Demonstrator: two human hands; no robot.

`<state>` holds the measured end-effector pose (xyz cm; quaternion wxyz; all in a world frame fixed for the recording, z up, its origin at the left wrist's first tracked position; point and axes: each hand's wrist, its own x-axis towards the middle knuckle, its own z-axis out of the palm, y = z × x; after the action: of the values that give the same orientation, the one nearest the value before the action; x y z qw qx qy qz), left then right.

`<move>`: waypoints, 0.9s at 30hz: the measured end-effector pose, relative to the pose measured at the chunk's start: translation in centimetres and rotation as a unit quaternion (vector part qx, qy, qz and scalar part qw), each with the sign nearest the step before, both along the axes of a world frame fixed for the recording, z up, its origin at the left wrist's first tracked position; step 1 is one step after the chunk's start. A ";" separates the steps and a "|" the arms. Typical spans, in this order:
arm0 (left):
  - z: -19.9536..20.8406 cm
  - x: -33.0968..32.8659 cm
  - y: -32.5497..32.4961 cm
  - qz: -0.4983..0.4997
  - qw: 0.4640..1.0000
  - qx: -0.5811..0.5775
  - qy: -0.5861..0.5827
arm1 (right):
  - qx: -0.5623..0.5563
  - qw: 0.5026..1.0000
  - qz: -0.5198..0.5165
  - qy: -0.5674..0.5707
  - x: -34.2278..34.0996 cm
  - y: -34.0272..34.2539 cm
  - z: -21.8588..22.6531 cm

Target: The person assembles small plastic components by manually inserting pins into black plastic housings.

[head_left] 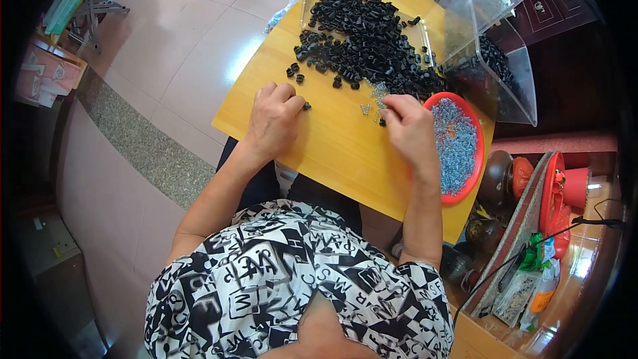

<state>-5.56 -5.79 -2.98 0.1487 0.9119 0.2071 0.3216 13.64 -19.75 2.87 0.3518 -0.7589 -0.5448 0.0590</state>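
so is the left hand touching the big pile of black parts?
Apart. The head view shows bare wooden board between the left hand and the pile of black parts; only one small black piece sits at its fingertips.

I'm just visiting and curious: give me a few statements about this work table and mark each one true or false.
1. The pile of black parts lies on a wooden board. True.
2. The red dish is by the left hand. False: it is beside the right hand.
3. The left hand touches a small black piece. True.
4. The red dish holds black parts. False: it holds tiny silvery-blue bits.
5. The clear plastic bin is empty. False: black parts lie inside.
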 end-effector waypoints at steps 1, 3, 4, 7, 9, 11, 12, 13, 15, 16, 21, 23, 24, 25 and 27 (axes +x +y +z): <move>0.0 0.1 0.2 -0.002 1.000 0.000 -0.001 | -0.001 0.996 0.033 -0.081 0.0 0.2 -0.3; -0.1 0.0 0.5 -0.016 1.000 -0.011 -0.012 | -0.031 0.992 0.034 -0.114 -0.1 0.1 -0.3; -0.1 0.0 0.5 -0.015 1.000 -0.011 -0.011 | -0.061 0.987 0.037 -0.146 -0.1 0.1 -0.3; 0.1 -0.2 0.6 -0.015 0.997 -0.066 -0.046 | -0.104 0.979 0.014 -0.178 -0.2 -0.6 -0.2; 0.3 -0.5 0.7 -0.017 0.992 -0.097 -0.077 | -0.109 0.978 0.016 -0.175 -0.8 -0.5 -0.3; 0.2 -0.4 1.1 -0.009 0.985 -0.141 -0.097 | -0.112 0.978 0.019 -0.172 -1.1 -0.5 -0.6; 0.2 -0.4 1.4 -0.003 0.976 -0.186 -0.118 | -0.113 0.978 0.019 -0.177 -1.0 -0.6 -1.0; 0.4 -0.3 1.9 0.001 0.976 -0.183 -0.116 | -0.114 0.977 0.020 -0.181 -1.0 -0.6 -1.4; 0.8 0.0 2.9 0.030 0.987 -0.120 -0.106 | -0.105 0.977 0.027 -0.186 -1.0 -0.5 -1.6; 0.8 0.1 3.4 0.033 0.987 -0.118 -0.105 | -0.100 0.976 0.029 -0.193 -1.0 -0.4 -1.7; 1.3 1.0 4.7 0.028 0.995 -0.092 -0.031 | -0.069 0.978 0.025 -0.194 -1.1 -0.3 -3.0; 0.5 1.3 5.3 0.020 0.996 -0.083 -0.024 | -0.070 0.978 0.022 -0.196 -1.4 -0.1 -3.1; 0.2 1.6 5.3 0.009 0.997 -0.076 -0.018 | -0.067 0.975 0.019 -0.212 -1.6 -0.1 -2.9; 0.1 1.8 5.3 0.007 0.997 -0.077 -0.019 | -0.064 0.972 0.016 -0.227 -1.7 -0.1 -2.9; 0.0 2.1 5.1 -0.001 0.997 -0.069 -0.019 | -0.050 0.973 0.014 -0.225 -1.6 -0.1 -2.9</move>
<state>-3.47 -0.68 -3.02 0.2149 0.8934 0.2253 0.3239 12.02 -19.84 -0.06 0.1809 -0.7618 -0.6167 -0.0818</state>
